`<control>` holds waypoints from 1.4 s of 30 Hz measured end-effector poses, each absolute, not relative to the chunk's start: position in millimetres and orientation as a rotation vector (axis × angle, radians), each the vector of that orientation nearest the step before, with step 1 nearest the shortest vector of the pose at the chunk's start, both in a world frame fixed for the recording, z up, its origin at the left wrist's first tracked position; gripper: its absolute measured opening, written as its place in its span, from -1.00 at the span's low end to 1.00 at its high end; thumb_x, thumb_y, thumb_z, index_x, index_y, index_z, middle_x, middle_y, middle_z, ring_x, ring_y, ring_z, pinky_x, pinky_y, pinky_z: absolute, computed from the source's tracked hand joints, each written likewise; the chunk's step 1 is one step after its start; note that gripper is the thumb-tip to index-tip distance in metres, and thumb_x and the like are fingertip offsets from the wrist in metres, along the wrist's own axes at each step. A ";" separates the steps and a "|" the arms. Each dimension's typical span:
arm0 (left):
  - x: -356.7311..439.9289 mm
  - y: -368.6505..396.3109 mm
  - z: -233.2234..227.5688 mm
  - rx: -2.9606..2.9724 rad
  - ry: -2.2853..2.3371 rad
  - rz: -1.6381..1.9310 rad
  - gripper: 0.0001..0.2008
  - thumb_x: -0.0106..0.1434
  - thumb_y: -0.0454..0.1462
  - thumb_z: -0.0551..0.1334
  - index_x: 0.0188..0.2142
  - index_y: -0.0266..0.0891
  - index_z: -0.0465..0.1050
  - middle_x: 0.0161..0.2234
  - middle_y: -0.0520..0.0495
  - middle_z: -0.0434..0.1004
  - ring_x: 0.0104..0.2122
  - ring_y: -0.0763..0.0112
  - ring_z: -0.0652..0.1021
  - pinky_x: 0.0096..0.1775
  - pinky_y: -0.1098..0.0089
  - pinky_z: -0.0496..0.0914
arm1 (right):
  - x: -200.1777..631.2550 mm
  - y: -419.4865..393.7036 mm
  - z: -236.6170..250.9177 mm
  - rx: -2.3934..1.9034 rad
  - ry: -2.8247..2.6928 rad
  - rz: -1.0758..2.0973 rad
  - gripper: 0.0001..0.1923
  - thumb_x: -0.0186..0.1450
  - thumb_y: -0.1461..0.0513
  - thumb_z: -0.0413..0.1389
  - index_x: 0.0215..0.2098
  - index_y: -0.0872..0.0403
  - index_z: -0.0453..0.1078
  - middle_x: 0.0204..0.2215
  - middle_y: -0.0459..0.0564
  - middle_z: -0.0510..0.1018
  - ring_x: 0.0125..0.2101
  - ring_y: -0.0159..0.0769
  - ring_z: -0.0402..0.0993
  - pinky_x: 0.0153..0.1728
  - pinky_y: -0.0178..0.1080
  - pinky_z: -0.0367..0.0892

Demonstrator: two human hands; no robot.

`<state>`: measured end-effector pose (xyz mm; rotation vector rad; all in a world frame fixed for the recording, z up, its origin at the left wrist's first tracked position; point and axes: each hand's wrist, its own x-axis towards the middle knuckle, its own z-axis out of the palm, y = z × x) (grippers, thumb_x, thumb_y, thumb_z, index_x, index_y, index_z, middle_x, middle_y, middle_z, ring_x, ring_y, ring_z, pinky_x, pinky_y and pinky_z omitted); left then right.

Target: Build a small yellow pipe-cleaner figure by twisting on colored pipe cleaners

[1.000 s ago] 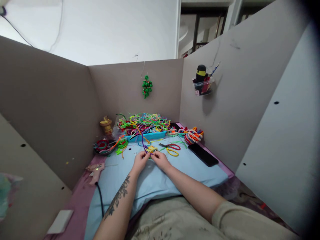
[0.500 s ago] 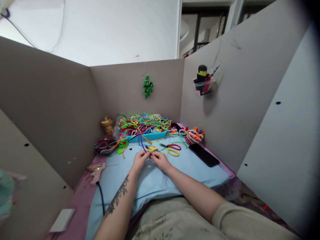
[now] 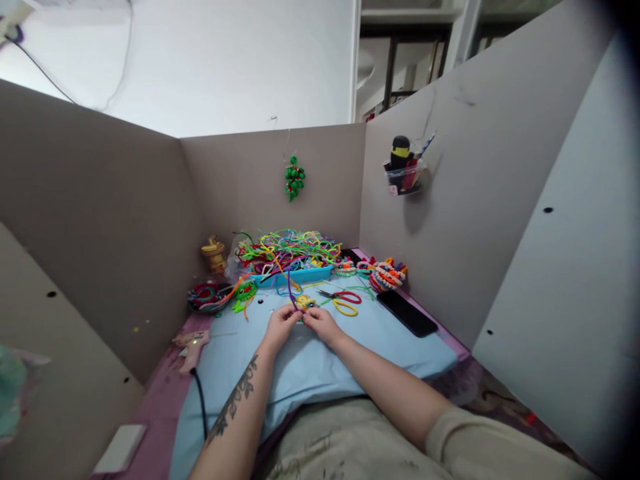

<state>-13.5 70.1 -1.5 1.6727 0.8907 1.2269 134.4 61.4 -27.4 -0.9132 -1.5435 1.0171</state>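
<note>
My left hand point(image 3: 282, 325) and my right hand point(image 3: 323, 324) meet over the blue cloth, both closed in a pinch on a purple cord point(image 3: 291, 293). One end of the cord rises from between the fingertips toward the tray; the part inside the fingers is mostly hidden. Just beyond my fingertips a small yellow knotted cord piece point(image 3: 305, 302) shows; whether it is joined to the purple cord I cannot tell. Scissors point(image 3: 343, 301) with one red and one yellow handle lie partly open to the right of it.
A blue tray point(image 3: 295, 275) heaped with colored cords stands at the back. A green cord frog point(image 3: 245, 293) and a pink glue gun point(image 3: 194, 348) are on the left. At right lie a black phone point(image 3: 407, 312) and a multicolored knotted bundle point(image 3: 387, 273). Grey panels enclose three sides.
My hands stay pinched together, and the purple cord's upright end has swung slightly more vertical. More of the yellow piece shows beyond the fingers. The view has shifted slightly.
</note>
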 end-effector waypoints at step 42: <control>-12.4 67.3 0.6 1.768 0.932 1.260 -0.79 0.08 -0.17 0.21 -0.47 -0.30 0.47 -0.45 -0.06 0.49 -0.39 0.37 0.45 -0.27 0.38 0.33 | 134.2 56.1 -21.0 -0.907 -1.486 1.094 -0.68 0.14 0.07 0.00 -0.65 0.10 0.20 -0.75 -0.20 0.17 -0.68 -0.48 0.05 -0.62 -0.37 -0.03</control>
